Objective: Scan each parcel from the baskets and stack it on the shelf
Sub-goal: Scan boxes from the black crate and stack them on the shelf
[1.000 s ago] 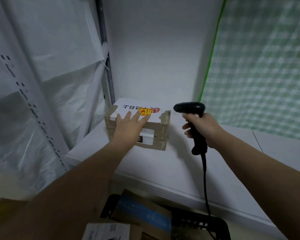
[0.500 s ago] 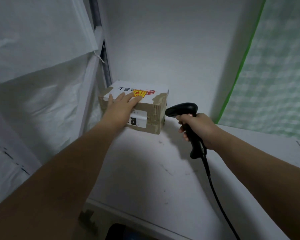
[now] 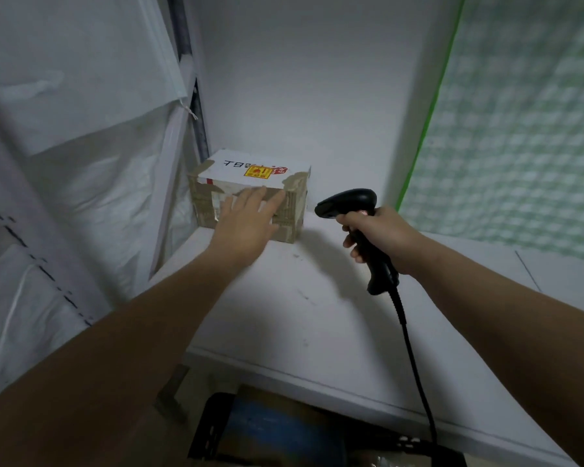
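Below both forearms, a black basket [image 3: 209, 429] sits under the shelf [image 3: 300, 315] edge, holding a blurred box with a blue patch. The right hand [image 3: 381, 235] is clenched around the grip of a black scanner [image 3: 348, 202]. The scanner's head points toward the left hand, and its cable [image 3: 415, 358] drops from below the right fist to the basket. The left hand [image 3: 246, 224] is released, its fingers straight and flat against the near face of the parcel [image 3: 250, 170]. The parcel stands on the shelf just beyond that hand, in the back corner. A green-checked cloth [image 3: 520, 129] hangs beyond the right hand.
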{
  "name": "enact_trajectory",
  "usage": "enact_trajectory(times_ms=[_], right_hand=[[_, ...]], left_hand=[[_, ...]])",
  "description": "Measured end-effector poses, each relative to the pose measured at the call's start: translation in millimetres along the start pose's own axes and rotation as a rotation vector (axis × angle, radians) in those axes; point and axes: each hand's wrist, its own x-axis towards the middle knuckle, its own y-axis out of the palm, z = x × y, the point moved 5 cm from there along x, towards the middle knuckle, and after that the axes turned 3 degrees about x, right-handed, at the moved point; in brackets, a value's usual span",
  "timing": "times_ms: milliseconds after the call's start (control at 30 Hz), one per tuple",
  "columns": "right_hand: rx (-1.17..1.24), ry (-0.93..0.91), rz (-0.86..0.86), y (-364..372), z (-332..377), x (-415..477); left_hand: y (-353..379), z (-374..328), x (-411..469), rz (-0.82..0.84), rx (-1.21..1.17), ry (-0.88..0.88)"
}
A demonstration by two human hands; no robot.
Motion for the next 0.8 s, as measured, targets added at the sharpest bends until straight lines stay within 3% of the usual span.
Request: enact_trajectory(times_ms=[500, 700, 800], right_hand=[[-0.162, 0.039, 0.161, 29.1, -95.3, -217.9], [-0.003, 0.186, 0.185, 75.5, -178.2, -258.3], [0.104, 0.278, 0.178, 97.5, -209.1, -262.3]], left_hand=[[-28.7, -66.4, -256.4, 0.125, -0.224, -0.028], [10.7, -55.6, -344.2, 0.229, -0.273, -0.183], [36.3, -37.1, -373.9, 0.294, -0.213, -0.39]])
